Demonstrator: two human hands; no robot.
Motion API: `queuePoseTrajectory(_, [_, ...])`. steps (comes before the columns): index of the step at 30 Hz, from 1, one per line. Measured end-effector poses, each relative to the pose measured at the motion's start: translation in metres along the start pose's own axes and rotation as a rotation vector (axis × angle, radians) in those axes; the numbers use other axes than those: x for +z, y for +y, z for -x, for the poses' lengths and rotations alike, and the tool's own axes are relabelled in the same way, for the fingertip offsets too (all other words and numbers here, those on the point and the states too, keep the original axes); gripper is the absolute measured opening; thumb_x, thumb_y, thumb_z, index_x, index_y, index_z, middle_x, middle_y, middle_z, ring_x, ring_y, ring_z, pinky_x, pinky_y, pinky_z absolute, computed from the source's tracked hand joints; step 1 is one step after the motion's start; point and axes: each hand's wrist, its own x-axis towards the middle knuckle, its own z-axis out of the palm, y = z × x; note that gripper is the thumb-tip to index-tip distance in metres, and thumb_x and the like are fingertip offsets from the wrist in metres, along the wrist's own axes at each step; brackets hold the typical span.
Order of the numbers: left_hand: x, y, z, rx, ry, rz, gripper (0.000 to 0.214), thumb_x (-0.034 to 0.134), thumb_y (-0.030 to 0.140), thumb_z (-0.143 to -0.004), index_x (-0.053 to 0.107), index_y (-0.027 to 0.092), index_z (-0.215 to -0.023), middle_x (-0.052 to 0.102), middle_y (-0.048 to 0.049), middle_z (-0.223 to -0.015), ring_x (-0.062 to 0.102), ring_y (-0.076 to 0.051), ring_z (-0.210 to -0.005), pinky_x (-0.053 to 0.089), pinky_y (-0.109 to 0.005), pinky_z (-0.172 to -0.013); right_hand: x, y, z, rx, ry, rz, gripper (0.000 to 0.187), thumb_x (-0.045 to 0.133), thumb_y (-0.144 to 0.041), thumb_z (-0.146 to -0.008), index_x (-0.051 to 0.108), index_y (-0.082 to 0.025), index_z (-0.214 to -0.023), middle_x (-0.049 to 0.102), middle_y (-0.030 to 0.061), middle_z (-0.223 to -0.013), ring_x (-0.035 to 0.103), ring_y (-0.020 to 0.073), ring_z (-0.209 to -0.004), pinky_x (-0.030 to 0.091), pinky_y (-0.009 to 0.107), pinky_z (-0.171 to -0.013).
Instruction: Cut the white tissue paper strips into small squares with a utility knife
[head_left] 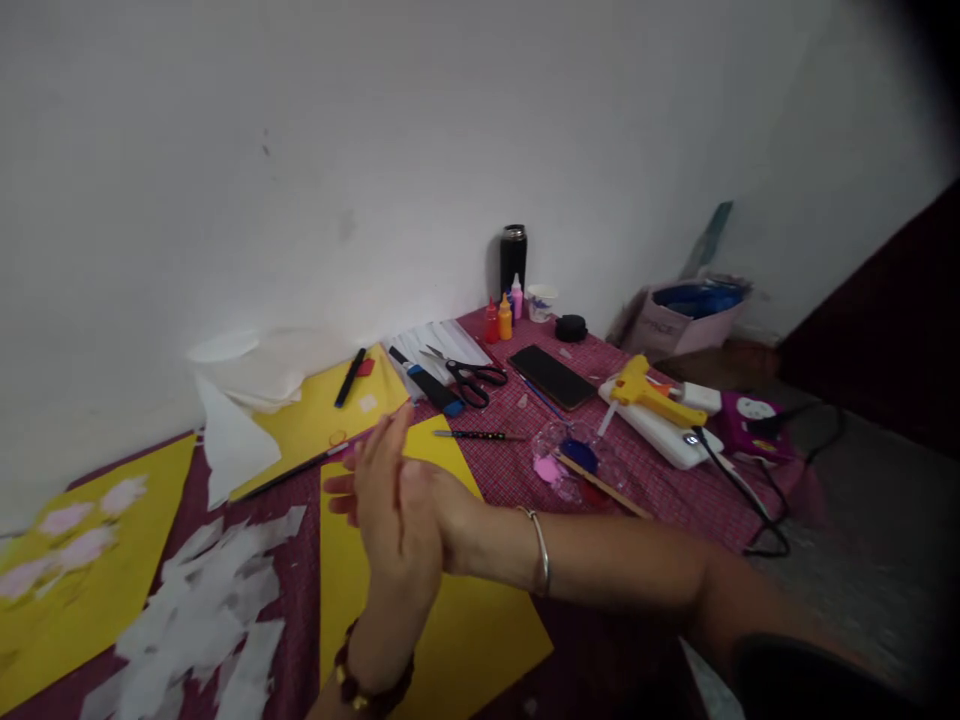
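Observation:
My left hand [397,510], with a dark beaded bracelet at the wrist, is raised over a yellow sheet [480,640]. Its fingers are straight and held close together. Against its palm presses my right hand [444,500], which comes in from the right with a silver bangle [541,550] on the wrist. The right fingertips stick out behind the left hand, stretched and slightly apart. What lies between the palms, if anything, is hidden. Just beyond the hands are a dotted paintbrush [480,435] and a clear palette [551,440] with pink, blue and red paint.
Torn white paper pieces [202,610] lie left, beside a yellow sheet with pink flowers [150,570]. Scissors [472,378], a utility knife [431,385], a phone [553,376] and paint bottles [505,318] sit farther back. A yellow glue gun [652,390] rests on a white power strip [671,435], right.

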Motion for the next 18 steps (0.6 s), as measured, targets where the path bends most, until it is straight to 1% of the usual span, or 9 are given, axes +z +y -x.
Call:
queuePoseTrajectory(2, [-0.004,-0.001,-0.005,-0.137,0.082,0.027,0.044,0.032,0.031,-0.1,0.047,0.023,-0.141,0.055,-0.0099,-0.14,0.048,-0.027,-0.131,0.036,-0.051,-0.111,0.003,-0.002,0.001,0.156,-0.067,-0.002,0.026,0.065,-0.041,-0.076,0.07,-0.024,-0.095,0.074,0.006,-0.103,0.065,0.0263,-0.111,0.043,0.054,-0.103])
queuePoseTrajectory(4, [-0.007,-0.002,-0.009,-0.207,0.137,0.064,0.041,0.035,0.034,-0.1,0.052,0.024,-0.136,0.058,-0.0091,-0.136,0.051,-0.025,-0.128,0.037,-0.05,-0.111,0.005,-0.004,0.003,0.214,-0.068,0.009,0.023,0.066,-0.041,-0.075,0.069,-0.025,-0.091,0.074,0.0034,-0.097,0.067,0.0246,-0.105,0.038,0.052,-0.108])
queuePoseTrajectory(8, [-0.014,-0.008,-0.013,-0.085,0.116,-0.051,0.039,0.032,0.035,-0.1,0.057,0.027,-0.129,0.061,-0.0057,-0.134,0.048,-0.026,-0.131,0.021,-0.057,-0.117,0.008,-0.006,0.007,0.205,0.012,0.064,0.02,0.059,-0.04,-0.08,0.068,-0.023,-0.083,0.071,0.003,-0.092,0.065,0.0234,-0.103,0.039,0.05,-0.108])
queuePoseTrajectory(11, [-0.015,-0.007,-0.012,0.017,0.068,-0.15,0.037,0.031,0.032,-0.101,0.066,0.028,-0.114,0.069,-0.0029,-0.121,0.053,-0.024,-0.127,0.01,-0.057,-0.12,0.01,-0.008,0.007,0.246,0.052,0.083,0.022,0.055,-0.042,-0.083,0.068,-0.023,-0.085,0.07,0.0018,-0.089,0.063,0.0227,-0.106,0.04,0.048,-0.107])
queuePoseTrajectory(12, [-0.014,-0.005,-0.011,0.015,0.068,-0.153,0.038,0.031,0.031,-0.101,0.067,0.028,-0.111,0.07,-0.0026,-0.117,0.055,-0.024,-0.124,0.01,-0.056,-0.12,0.011,-0.009,0.006,0.256,0.053,0.067,0.025,0.054,-0.044,-0.084,0.068,-0.023,-0.088,0.07,0.0017,-0.09,0.062,0.0224,-0.107,0.039,0.047,-0.108])
queuePoseTrajectory(14, [-0.01,0.006,-0.003,-0.045,0.071,-0.108,0.039,0.03,0.032,-0.101,0.064,0.027,-0.119,0.069,-0.0037,-0.119,0.057,-0.024,-0.122,0.019,-0.055,-0.118,0.013,-0.016,0.005,0.289,0.035,0.009,0.035,0.052,-0.053,-0.085,0.067,-0.023,-0.094,0.071,0.0038,-0.094,0.062,0.023,-0.109,0.038,0.047,-0.108])
queuePoseTrajectory(15, [-0.007,0.012,0.003,-0.093,0.052,-0.057,0.041,0.03,0.033,-0.101,0.056,0.026,-0.132,0.065,-0.0055,-0.126,0.054,-0.025,-0.125,0.03,-0.053,-0.114,0.013,-0.021,0.004,0.302,0.027,-0.023,0.04,0.05,-0.057,-0.085,0.066,-0.023,-0.098,0.071,0.0055,-0.098,0.063,0.0238,-0.108,0.038,0.048,-0.108])
queuePoseTrajectory(16, [-0.003,0.019,0.009,-0.122,0.034,0.0,0.046,0.028,0.034,-0.101,0.042,0.025,-0.144,0.058,-0.0068,-0.138,0.048,-0.025,-0.131,0.037,-0.052,-0.11,0.013,-0.027,0.002,0.303,0.024,-0.049,0.044,0.05,-0.06,-0.084,0.064,-0.023,-0.101,0.071,0.0071,-0.101,0.064,0.0245,-0.107,0.039,0.049,-0.107])
queuePoseTrajectory(18, [0.007,0.029,0.024,-0.11,-0.03,0.037,0.052,0.027,0.036,-0.1,0.03,0.027,-0.151,0.041,-0.0049,-0.152,0.038,-0.026,-0.139,0.041,-0.049,-0.109,0.012,-0.04,-0.002,0.252,0.039,-0.066,0.046,0.05,-0.062,-0.084,0.06,-0.023,-0.108,0.07,0.01,-0.11,0.065,0.0255,-0.106,0.041,0.051,-0.104])
